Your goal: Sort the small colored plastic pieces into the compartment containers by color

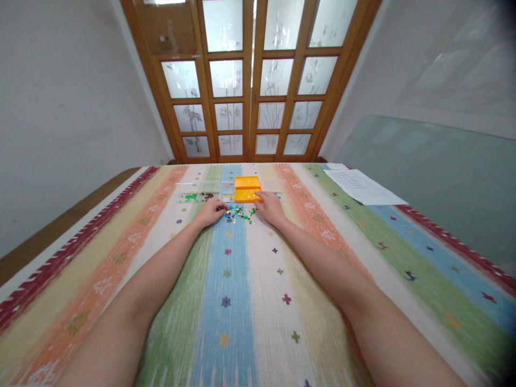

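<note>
My left hand [211,213] rests on the cloth at the left edge of a loose pile of tiny pieces [242,214], green, blue, white and dark. Its fingers are curled together at the pile; whatever they pinch is too small to make out. An open orange box [247,181] stands behind the pile, with a few small pale pieces in its near half. At that box's front right corner is my right hand [271,208]. Its thumb and forefinger are apart, the forefinger reaching over the box's edge. No held piece shows there.
Left of the orange box, a clear box [177,198] holds green, dark red and white pieces in separate areas. Small blue pieces [277,195] show beyond my right hand. Printed paper sheets [363,185] lie at the right on the striped tablecloth [226,333].
</note>
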Available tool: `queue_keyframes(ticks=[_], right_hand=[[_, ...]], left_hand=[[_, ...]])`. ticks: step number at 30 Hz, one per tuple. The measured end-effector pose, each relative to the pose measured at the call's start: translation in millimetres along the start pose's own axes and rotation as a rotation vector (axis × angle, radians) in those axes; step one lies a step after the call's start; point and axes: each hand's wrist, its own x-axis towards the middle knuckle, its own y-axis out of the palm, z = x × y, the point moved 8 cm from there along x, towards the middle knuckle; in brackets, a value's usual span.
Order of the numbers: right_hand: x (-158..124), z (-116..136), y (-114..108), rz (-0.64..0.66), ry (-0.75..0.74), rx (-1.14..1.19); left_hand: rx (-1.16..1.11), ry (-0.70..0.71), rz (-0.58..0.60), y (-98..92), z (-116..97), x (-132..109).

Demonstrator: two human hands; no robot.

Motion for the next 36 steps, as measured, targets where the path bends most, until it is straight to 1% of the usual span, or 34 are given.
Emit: queue_keyframes(ticks=[4,10,13,16,24,27,32,36], right_hand=[[-1,-1,5,0.007,-0.032,0.001],[-3,0,6,0.009,-0.044,0.003],[-4,2,5,-0.006,-0.058,0.006],[-4,2,6,0.006,-0.055,0.005],[-4,9,5,0.019,-0.092,-0.009],[-6,22,1,0.024,-0.154,-0.001],[-14,63,-6,0.095,-0.347,0.065],[-21,90,-8,0.172,-0.486,0.083]], left_hand=[[-0.060,0.063,0.028,1.9,-1,0],[-0.092,0.045,0.046,1.7,-1,-1],[-0.103,0.065,0.050,0.8,-5,-1],[-0.100,0.076,0.057,0.6,-7,-2],[-0.099,0.036,0.027,-0.5,-5,-1],[-0.104,-0.006,-0.010,-2.9,-4,-1],[-0.144,-0.056,-0.125,-7.7,-10,1],[-0.199,-0.069,-0.176,-4.8,-19,3]])
